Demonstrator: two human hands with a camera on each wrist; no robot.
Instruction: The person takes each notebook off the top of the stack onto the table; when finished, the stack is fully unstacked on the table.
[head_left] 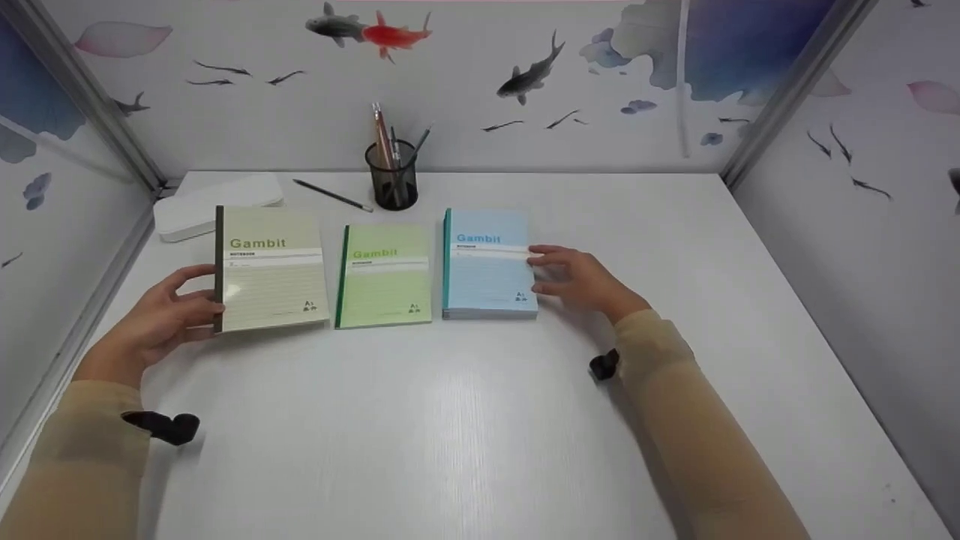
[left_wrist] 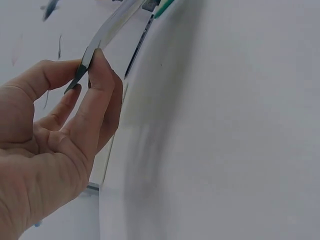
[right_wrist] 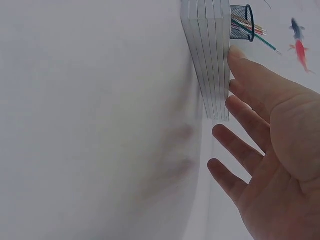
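A beige "Gambit" notebook (head_left: 274, 289) with a dark spine is on the left in the head view. My left hand (head_left: 169, 315) pinches it along the spine, and the left wrist view shows it raised above the table. To its right lies a green notebook (head_left: 384, 296), which no hand touches. A stack of several blue notebooks (head_left: 489, 281) stands right of the green one. My right hand (head_left: 581, 281) is at the stack's right edge with fingers spread. In the right wrist view the thumb (right_wrist: 239, 54) meets the stack's side; whether it presses, I cannot tell.
Behind the notebooks stands a black mesh cup (head_left: 394, 180) holding pens and pencils. A dark pencil (head_left: 331, 195) lies left of it. At the back left, a white flat object (head_left: 187, 214) is partly behind the beige notebook. Printed panels border the white table (head_left: 420, 427).
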